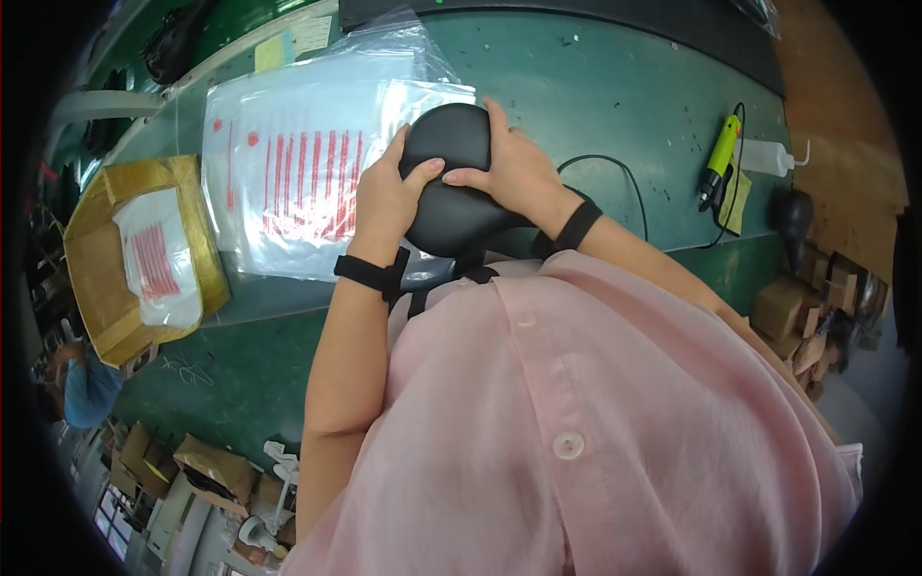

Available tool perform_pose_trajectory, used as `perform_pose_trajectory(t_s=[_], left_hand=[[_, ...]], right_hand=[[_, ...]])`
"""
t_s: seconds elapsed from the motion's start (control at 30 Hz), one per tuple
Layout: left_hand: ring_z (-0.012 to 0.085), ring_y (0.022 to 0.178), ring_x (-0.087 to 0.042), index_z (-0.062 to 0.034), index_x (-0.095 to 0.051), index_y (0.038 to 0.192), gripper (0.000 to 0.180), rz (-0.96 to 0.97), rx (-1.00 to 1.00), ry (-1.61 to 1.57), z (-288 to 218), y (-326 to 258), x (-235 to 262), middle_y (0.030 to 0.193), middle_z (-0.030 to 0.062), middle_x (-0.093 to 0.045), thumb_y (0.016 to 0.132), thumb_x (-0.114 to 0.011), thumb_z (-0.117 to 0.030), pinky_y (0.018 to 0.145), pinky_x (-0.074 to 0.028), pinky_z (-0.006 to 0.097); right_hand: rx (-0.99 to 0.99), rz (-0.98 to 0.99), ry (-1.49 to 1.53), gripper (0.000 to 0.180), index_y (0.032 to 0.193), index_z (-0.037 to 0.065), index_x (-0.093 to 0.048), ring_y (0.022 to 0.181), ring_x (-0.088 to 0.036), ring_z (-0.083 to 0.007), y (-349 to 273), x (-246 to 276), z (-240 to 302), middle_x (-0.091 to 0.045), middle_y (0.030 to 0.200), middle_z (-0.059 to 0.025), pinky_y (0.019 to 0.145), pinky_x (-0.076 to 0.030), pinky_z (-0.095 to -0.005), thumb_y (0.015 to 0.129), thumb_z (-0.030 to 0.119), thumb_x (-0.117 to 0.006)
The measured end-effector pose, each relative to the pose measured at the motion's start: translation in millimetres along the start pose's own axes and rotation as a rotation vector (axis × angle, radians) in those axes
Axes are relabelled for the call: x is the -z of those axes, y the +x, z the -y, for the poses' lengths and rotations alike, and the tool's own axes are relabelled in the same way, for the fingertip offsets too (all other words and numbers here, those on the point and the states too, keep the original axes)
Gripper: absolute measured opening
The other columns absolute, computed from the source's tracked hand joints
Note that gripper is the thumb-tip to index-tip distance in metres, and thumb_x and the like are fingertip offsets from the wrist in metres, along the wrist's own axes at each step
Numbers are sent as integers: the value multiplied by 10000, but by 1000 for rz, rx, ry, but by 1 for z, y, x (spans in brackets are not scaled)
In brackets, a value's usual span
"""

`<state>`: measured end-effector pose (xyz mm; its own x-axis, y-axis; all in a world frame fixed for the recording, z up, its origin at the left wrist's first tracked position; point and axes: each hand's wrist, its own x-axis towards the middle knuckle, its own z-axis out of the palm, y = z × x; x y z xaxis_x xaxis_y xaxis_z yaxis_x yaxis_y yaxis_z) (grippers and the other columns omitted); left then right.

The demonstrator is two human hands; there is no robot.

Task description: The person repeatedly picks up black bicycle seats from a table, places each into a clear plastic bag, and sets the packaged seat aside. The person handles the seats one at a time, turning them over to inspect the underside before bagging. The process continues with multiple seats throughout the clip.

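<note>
A black bicycle saddle [447,134] with a smooth, padded top sits close in front of my body. My left hand [389,197] grips its left side, the thumb resting on top and the fingers curled over the edge. On the opposite side my right hand [519,171] clasps the saddle, its thumb across the top and the index finger along the edge. Both thumb tips lie near each other at the saddle's middle. Its underside is hidden. Just left of it lies a stack of clear plastic bags [307,163] with red print, partly beneath my left hand.
A yellow-brown cardboard box [86,259] at the left holds a bag [158,259] with red print. Right, a green-and-black corded power tool [720,154] lies by a white squeeze bottle [765,156] on the green table [595,86]. Another dark saddle [792,219] is at the right edge.
</note>
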<state>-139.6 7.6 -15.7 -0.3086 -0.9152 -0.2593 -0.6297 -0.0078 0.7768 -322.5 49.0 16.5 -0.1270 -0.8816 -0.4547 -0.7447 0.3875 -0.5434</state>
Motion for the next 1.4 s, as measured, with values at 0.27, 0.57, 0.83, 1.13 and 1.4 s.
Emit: perform_pose_trajectory(t_s=[0.27, 0.57, 0.83, 1.13, 1.4], left_hand=[[379, 964, -646, -126, -562, 1316, 478, -78, -37, 0, 2, 1, -7, 1036, 260, -654, 889, -614, -334, 838, -493, 406], [337, 981, -659, -55, -572, 1288, 535, -6, 34, -281, 24, 17, -7, 1071, 269, -656, 858, -661, -362, 846, -502, 374], [256, 1023, -637, 54, -563, 1263, 571, 184, -154, -420, -35, 25, 6, 1149, 200, -647, 781, -745, -191, 905, -489, 322], [176, 950, -637, 0, -633, 1160, 351, -226, -983, -274, -194, -2, 73, 1088, 100, -672, 833, -675, -122, 876, -482, 298], [353, 1012, -536, 2, -475, 1101, 543, -139, -5, 605, -7, -66, -76, 1025, 196, -520, 730, -727, -304, 765, -534, 458]], right_hand=[[66, 149, 10, 902, 1319, -95, -365, 988, -629, -415, -10, 10, -48, -639, 1056, -269, 853, -500, -421, 738, 476, -754], [277, 158, -21, 1000, 1363, -43, -368, 1032, -613, -388, -48, 24, -79, -610, 1122, -280, 864, -491, -406, 636, 468, -827], [-136, 652, 871, 664, 1267, -6, -527, 801, -599, -113, -45, 12, -126, -652, 1008, -44, 696, -483, -261, 828, 466, -685], [446, 532, 1231, 730, 1258, -39, -504, 1005, -610, -253, -106, 96, -84, -602, 1135, -158, 896, -481, -368, 705, 353, -776], [244, -544, 154, 707, 1195, -20, -475, 1035, -600, -344, -43, 81, -139, -612, 1103, -207, 864, -485, -402, 631, 197, -841]])
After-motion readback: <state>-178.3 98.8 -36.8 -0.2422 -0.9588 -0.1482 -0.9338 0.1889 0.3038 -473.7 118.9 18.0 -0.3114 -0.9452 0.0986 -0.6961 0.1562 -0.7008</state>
